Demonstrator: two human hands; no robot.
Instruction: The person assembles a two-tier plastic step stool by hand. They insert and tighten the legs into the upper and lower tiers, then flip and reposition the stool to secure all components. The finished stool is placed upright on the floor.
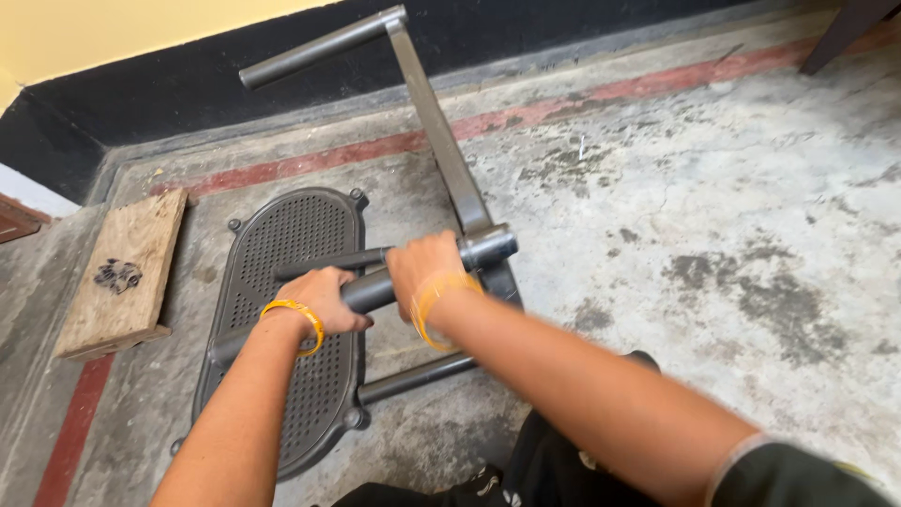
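Grey metal bar (375,289) is gripped by both closed hands, left hand (324,299) and right hand (424,268), above the perforated oval metal plate (291,310), for steady control.

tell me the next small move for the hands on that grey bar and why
Probably lower the grey bar gently toward the perforated metal plate. Both the left hand and right hand grip it, the bar sits above the plate, and the upright frame arm leans away, so a slow, two-handed move looks safest.
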